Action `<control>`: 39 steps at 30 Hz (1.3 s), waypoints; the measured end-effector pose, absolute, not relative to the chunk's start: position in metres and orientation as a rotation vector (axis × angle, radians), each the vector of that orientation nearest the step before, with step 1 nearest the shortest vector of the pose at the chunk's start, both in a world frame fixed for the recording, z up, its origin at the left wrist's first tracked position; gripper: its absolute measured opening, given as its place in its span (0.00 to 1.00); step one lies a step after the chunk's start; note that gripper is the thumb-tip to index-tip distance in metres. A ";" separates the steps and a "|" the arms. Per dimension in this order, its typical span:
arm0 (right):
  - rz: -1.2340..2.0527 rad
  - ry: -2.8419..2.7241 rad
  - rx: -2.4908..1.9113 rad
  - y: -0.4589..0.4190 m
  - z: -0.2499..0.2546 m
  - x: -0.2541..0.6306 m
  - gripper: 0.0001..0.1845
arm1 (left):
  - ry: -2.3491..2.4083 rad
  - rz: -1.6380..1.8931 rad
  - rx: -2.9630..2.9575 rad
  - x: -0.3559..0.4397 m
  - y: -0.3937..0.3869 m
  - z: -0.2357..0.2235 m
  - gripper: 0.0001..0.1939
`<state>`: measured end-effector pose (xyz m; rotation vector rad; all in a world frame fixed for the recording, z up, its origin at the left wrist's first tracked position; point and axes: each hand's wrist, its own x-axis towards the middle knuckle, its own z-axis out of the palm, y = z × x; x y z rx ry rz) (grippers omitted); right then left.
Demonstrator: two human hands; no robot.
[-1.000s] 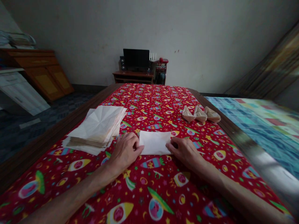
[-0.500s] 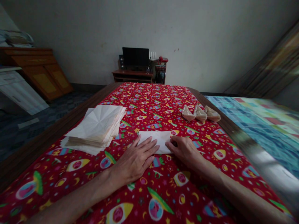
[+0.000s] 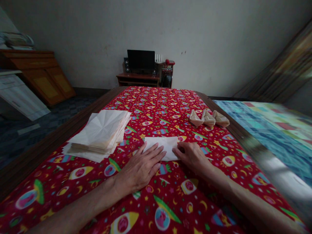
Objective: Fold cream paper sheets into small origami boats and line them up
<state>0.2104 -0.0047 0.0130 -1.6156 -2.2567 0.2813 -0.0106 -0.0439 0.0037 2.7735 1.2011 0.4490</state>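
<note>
A white sheet of paper [image 3: 166, 142], folded into a flat rectangle, lies on the red patterned tablecloth [image 3: 156, 198]. My left hand [image 3: 145, 164] rests flat on its left part with the fingers stretched out. At the paper's right end, my right hand [image 3: 192, 155] is curled, thumb and fingers pinched at the edge. The fingers hide part of that edge. To the left sits a stack of creased paper sheets [image 3: 103, 125]. Several folded paper pieces [image 3: 208, 118] stand in a row at the right.
Dark wooden table edges [image 3: 83, 122] border the cloth. Beyond the far end stand a monitor [image 3: 141, 60] and speakers on a small desk [image 3: 138, 79]. A wooden cabinet [image 3: 52, 81] is at the left, and a bed with a patterned cover [image 3: 265, 130] at the right.
</note>
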 end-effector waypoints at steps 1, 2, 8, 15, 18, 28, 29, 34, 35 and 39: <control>0.281 -2.257 -1.610 -0.005 0.013 0.210 0.15 | 1.194 0.443 2.778 -0.011 -0.044 0.004 0.22; 0.278 -2.257 -1.606 -0.005 0.013 0.211 0.15 | 1.179 0.435 2.786 -0.010 -0.044 0.004 0.22; 0.283 -2.248 -1.601 -0.004 0.012 0.210 0.16 | 1.073 0.430 2.822 -0.009 -0.044 0.005 0.24; 0.283 -2.245 -1.615 -0.005 0.013 0.210 0.15 | 1.067 0.432 2.808 -0.010 -0.044 0.002 0.24; 0.282 -2.250 -1.626 -0.005 0.013 0.210 0.15 | 1.068 0.431 2.809 -0.010 -0.044 0.002 0.24; 0.202 -2.273 -1.564 -0.005 0.006 0.213 0.12 | 1.084 0.426 2.792 -0.009 -0.044 0.001 0.22; 0.151 -2.275 -1.564 -0.007 0.006 0.214 0.15 | 1.083 0.433 2.789 -0.010 -0.043 0.001 0.21; -0.328 -2.286 -1.326 -0.027 0.011 0.211 0.23 | 1.065 0.460 2.763 -0.011 -0.044 0.002 0.21; -0.357 -2.309 -1.223 -0.033 0.012 0.208 0.24 | 1.059 0.472 2.760 -0.011 -0.045 0.002 0.21; -0.265 -2.513 -0.901 -0.055 0.006 0.194 0.27 | 1.040 0.488 2.760 -0.010 -0.046 0.005 0.20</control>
